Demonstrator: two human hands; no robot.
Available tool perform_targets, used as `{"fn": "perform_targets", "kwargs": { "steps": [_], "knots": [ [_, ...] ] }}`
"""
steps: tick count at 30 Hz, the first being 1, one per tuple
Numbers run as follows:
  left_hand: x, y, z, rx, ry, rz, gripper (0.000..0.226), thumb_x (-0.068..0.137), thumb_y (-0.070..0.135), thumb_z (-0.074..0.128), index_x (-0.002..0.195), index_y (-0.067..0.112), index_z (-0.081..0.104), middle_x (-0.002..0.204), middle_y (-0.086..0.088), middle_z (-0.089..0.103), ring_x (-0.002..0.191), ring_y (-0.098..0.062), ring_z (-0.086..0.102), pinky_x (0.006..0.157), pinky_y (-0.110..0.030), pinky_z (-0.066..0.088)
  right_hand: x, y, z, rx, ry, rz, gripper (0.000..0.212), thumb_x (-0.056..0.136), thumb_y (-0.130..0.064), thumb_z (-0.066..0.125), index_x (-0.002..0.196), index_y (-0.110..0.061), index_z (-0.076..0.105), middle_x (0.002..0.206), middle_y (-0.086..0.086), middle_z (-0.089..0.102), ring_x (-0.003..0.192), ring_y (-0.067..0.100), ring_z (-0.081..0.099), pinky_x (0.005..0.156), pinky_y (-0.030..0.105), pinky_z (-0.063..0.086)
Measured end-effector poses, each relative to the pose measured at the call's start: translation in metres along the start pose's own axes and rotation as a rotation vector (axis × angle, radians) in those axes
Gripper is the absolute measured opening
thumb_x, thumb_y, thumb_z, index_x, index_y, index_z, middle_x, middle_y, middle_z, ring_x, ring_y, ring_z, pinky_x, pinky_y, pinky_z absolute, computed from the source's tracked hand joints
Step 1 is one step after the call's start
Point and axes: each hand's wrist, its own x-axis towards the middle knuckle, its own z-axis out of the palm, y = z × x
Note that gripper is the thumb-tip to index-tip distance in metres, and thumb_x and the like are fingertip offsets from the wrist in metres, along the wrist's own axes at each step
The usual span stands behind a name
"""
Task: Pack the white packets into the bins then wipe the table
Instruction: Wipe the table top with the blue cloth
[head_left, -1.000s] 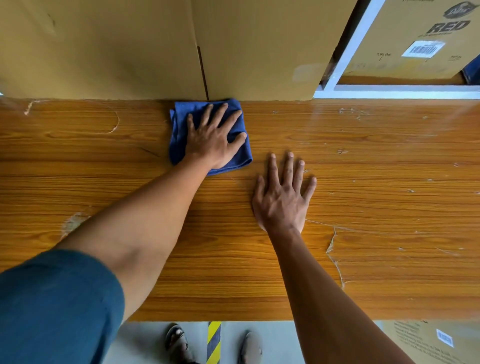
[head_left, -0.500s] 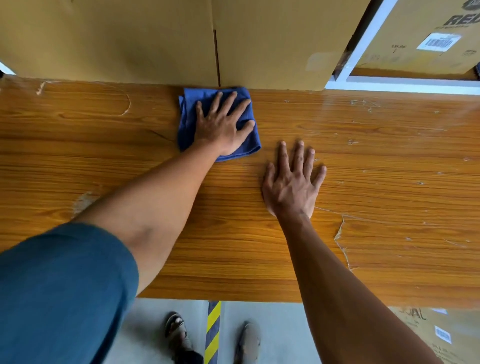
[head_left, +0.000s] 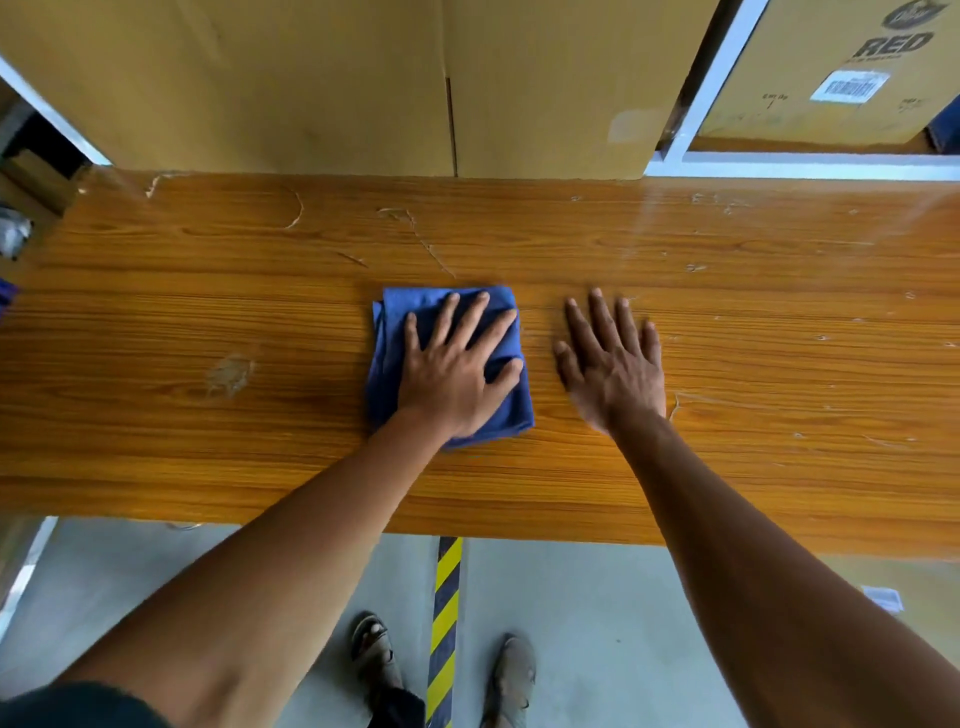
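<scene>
A folded blue cloth (head_left: 385, 364) lies on the wooden table (head_left: 208, 301), near its middle. My left hand (head_left: 457, 376) presses flat on the cloth with its fingers spread, covering most of it. Just right of the cloth, apart from it, my right hand (head_left: 613, 369) rests palm down on the bare wood, fingers apart, holding nothing. No white packets or bins are in view.
A large cardboard box (head_left: 311, 88) stands against the table's far edge. Another box (head_left: 831, 78) marked RED sits behind a white frame at the back right. Scratches and chips mark the tabletop. Below the near edge are the grey floor, yellow-black tape (head_left: 444, 613) and my feet.
My left hand has dragged the blue cloth from the far edge by the box back toward the middle of the table. My right hand stays flat on the wood beside it.
</scene>
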Motion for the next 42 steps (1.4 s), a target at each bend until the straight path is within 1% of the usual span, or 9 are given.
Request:
{"fn": "perform_targets", "kwargs": {
  "steps": [6,11,14,21,23,27,31,38,42],
  "knots": [
    [0.085,-0.005,-0.010,-0.040,-0.028,-0.090,0.074,0.099,0.079,0.015,0.166,0.049,0.008,0.177,0.012,-0.001,0.164,-0.024,-0.005,0.124,-0.071,-0.002,0.005,0.001,0.006,-0.012,0.054,0.004,0.064,0.107,-0.062,0.005,0.166,-0.041,-0.007,0.174,-0.010,-0.015,0.161,0.020,-0.016,0.130,0.053,0.000],
    [0.005,0.013,0.005,-0.018,0.038,-0.022,0.072,0.102,0.075,0.021,0.167,0.047,0.010,0.178,0.010,0.003,0.164,-0.024,-0.001,0.124,-0.071,0.002,0.003,0.001,0.004,0.000,0.066,0.006,0.063,0.108,-0.061,0.006,0.166,-0.041,-0.006,0.175,-0.010,-0.013,0.162,0.020,-0.014,0.130,0.054,0.001],
    [-0.025,0.016,0.007,0.015,0.001,-0.012,0.071,0.101,0.075,0.017,0.166,0.049,0.006,0.177,0.011,0.001,0.164,-0.023,-0.004,0.124,-0.070,0.002,0.002,-0.001,0.002,0.012,0.064,-0.001,0.063,0.108,-0.061,0.006,0.167,-0.040,-0.006,0.175,-0.009,-0.013,0.162,0.022,-0.014,0.130,0.055,0.000],
    [0.074,0.001,-0.009,-0.022,-0.018,-0.113,0.073,0.098,0.079,0.015,0.165,0.051,0.009,0.177,0.012,0.000,0.164,-0.024,-0.002,0.124,-0.072,0.001,0.004,-0.003,0.004,0.018,0.080,0.006,0.064,0.107,-0.061,0.008,0.167,-0.040,0.002,0.176,-0.010,-0.006,0.163,0.021,-0.009,0.130,0.054,0.001],
    [0.074,0.007,-0.003,-0.018,-0.017,-0.119,0.074,0.099,0.078,0.014,0.166,0.049,0.008,0.178,0.011,0.000,0.164,-0.025,-0.002,0.124,-0.072,0.001,0.003,-0.002,0.005,0.016,0.088,0.012,0.064,0.107,-0.060,0.009,0.167,-0.039,0.004,0.176,-0.010,-0.004,0.163,0.021,-0.007,0.129,0.054,0.002],
    [-0.011,0.030,0.011,-0.020,0.063,-0.025,0.071,0.101,0.075,0.021,0.166,0.047,0.012,0.178,0.010,0.006,0.164,-0.025,0.002,0.123,-0.072,0.006,0.000,0.002,0.004,0.002,0.080,-0.003,0.064,0.108,-0.061,0.008,0.168,-0.038,0.002,0.176,-0.009,-0.005,0.163,0.022,-0.008,0.130,0.055,0.002],
    [-0.070,0.036,0.014,0.076,-0.005,0.038,0.071,0.102,0.075,0.017,0.167,0.048,0.007,0.178,0.009,0.002,0.164,-0.026,-0.001,0.123,-0.071,0.007,0.001,0.001,0.004,0.008,0.076,-0.004,0.064,0.107,-0.062,0.006,0.167,-0.039,-0.001,0.176,-0.007,-0.007,0.162,0.022,-0.009,0.130,0.055,0.000],
    [0.040,0.009,-0.007,-0.022,-0.017,-0.082,0.073,0.098,0.080,0.014,0.165,0.053,0.005,0.177,0.013,-0.002,0.164,-0.023,-0.004,0.124,-0.070,0.000,0.004,0.001,0.007,-0.002,0.094,0.003,0.065,0.107,-0.063,0.006,0.167,-0.040,0.001,0.176,-0.009,-0.004,0.163,0.021,-0.007,0.130,0.053,0.001],
    [0.009,0.015,0.005,-0.011,0.007,-0.032,0.073,0.100,0.077,0.014,0.166,0.048,0.006,0.178,0.010,-0.001,0.164,-0.025,-0.003,0.124,-0.071,0.002,0.002,0.001,0.009,-0.012,0.097,0.012,0.065,0.107,-0.063,0.007,0.167,-0.039,0.003,0.176,-0.009,-0.003,0.163,0.021,-0.006,0.130,0.053,0.001]
  ]
}}
